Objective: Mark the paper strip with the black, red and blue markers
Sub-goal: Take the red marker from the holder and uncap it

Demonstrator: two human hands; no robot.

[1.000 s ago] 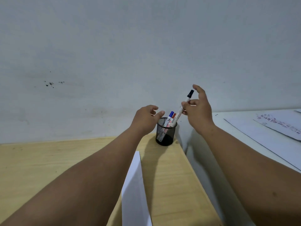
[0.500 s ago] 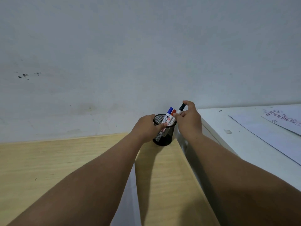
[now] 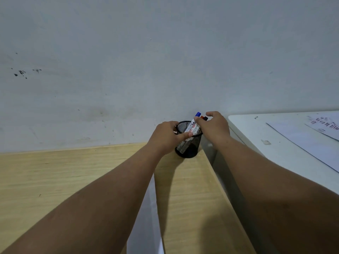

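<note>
- Black mesh pen cup [image 3: 189, 143] at centre frame, at the far right corner of the wooden surface [image 3: 55, 180], close to the wall.
- Three markers stand slanted in the cup: blue marker [image 3: 197, 116], red marker [image 3: 202, 117], black marker [image 3: 205, 118], caps up, clustered at the right rim.
- Left hand [image 3: 166, 138] braces the cup; fingers wrapped on its left side, thumb along the near rim.
- Right hand [image 3: 214, 128] at the marker tops; fingers curled loosely around them, cannot tell if any is pinched.
- Paper strip [image 3: 146, 220] lies lower centre, partly under the left forearm.
- Handling, judged: markers light, rigid, smooth plastic, a bit slippery; pinch the barrel just below the cap. Cup light, tips easily, so keep it steadied. Strip thin, floppy; hold it flat while marking.
</note>
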